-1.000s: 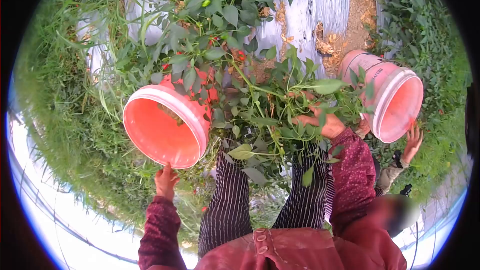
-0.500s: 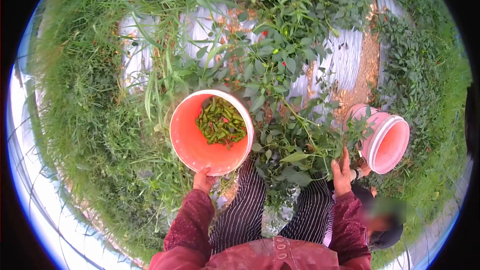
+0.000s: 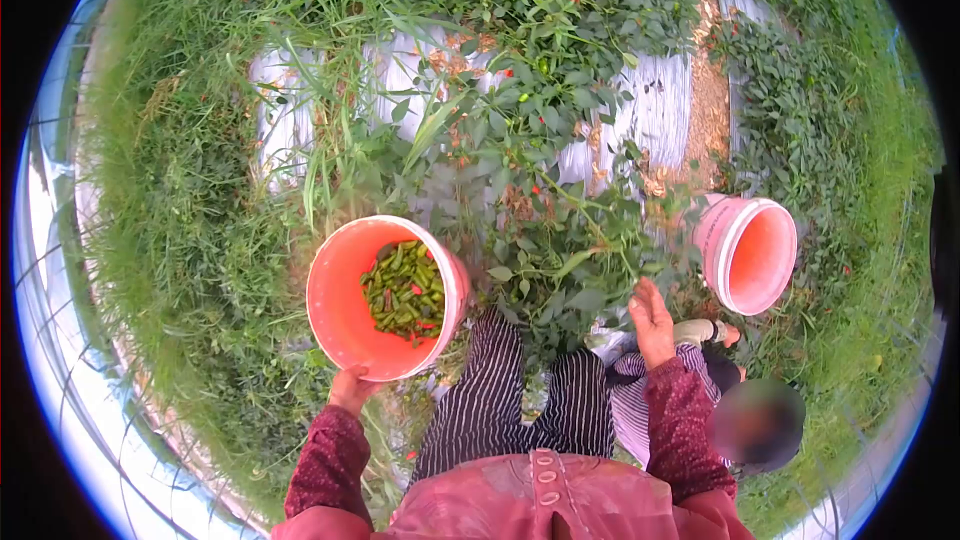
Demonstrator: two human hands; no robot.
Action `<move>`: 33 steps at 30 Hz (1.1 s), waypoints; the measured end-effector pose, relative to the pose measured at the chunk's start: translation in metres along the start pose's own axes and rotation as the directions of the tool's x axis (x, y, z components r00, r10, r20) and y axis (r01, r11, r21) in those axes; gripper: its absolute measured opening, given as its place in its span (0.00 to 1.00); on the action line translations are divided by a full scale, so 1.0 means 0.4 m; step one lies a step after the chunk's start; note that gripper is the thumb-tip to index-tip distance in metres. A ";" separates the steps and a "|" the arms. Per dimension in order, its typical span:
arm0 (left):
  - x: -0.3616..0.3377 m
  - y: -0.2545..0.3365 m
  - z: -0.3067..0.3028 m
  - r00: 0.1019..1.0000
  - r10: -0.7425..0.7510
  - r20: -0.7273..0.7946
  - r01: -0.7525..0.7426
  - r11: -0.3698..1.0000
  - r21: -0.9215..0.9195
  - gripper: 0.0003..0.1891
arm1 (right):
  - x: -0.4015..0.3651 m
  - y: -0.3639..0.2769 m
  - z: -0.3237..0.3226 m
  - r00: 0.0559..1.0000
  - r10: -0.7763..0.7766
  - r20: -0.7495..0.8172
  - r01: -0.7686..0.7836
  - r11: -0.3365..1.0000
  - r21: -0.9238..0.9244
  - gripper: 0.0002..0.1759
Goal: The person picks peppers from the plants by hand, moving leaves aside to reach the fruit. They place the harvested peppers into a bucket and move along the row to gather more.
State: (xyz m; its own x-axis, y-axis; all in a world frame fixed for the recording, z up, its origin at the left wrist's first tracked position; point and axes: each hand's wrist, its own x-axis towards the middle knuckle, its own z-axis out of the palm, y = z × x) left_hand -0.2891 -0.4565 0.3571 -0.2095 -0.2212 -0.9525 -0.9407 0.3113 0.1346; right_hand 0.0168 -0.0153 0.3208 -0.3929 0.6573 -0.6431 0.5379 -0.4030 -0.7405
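My left hand [image 3: 352, 390] is closed on the near rim of an orange-red bucket [image 3: 332, 300] with a pale outer lip. Green peppers [image 3: 400, 290] and a few red ones lie inside it, gathered on the far right part of its bottom. The bucket tilts so that its mouth faces me. On the other side, my right hand [image 3: 653, 325] is open, fingers stretched forward right beside the leaves of a pepper plant [image 3: 555, 275]. Nothing shows between those fingers.
A second bucket [image 3: 712, 235], pinkish outside, tilts among the plants at the right. A co-worker [image 3: 640, 410] crouches close by my right arm, with a hand [image 3: 731, 334] below that bucket. Silvery plastic mulch [image 3: 655, 110] covers strips of ground ahead; tall grass [image 3: 190, 170] grows at the left.
The bucket in my left hand has shifted left and toward me. My right hand has moved slightly left and up. More of the co-worker shows, and the whole view has shifted somewhat.
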 end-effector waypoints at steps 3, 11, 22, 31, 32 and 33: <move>-0.068 -0.053 -0.073 0.998 0.018 -0.054 -0.016 0.999 0.040 0.18 | -0.062 0.060 -0.038 0.999 0.010 0.030 -0.009 0.999 -0.040 0.27; -0.242 -0.185 -0.245 0.990 0.070 -0.120 -0.104 0.944 -0.314 0.23 | -0.201 0.082 -0.227 0.997 0.018 0.078 -0.004 0.984 -0.178 0.18; -0.147 -0.038 -0.445 0.994 0.102 0.046 -0.068 0.877 -0.476 0.26 | -0.205 0.142 -0.277 0.981 0.182 -0.059 -0.190 0.967 -0.172 0.16; 0.165 0.253 -0.483 0.996 0.048 0.071 -0.022 0.942 -0.335 0.21 | -0.211 -0.177 0.177 0.997 0.063 0.054 -0.041 0.940 -0.339 0.17; 0.169 0.301 -0.470 0.992 0.085 0.093 -0.049 0.939 -0.340 0.20 | -0.217 -0.189 0.214 0.997 0.071 0.027 -0.058 0.941 -0.334 0.17; 0.147 0.341 -0.455 0.988 0.115 0.106 -0.072 0.936 -0.346 0.19 | -0.230 -0.195 0.247 0.992 0.115 0.051 -0.101 0.970 -0.221 0.16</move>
State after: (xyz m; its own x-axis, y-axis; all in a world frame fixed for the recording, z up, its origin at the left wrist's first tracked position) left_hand -0.4783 -0.5952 0.3693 -0.2871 -0.0843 -0.9542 -0.9572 -0.0121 0.2891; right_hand -0.0627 -0.1074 0.4183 -0.3662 0.5734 -0.7329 0.7260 -0.3167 -0.6105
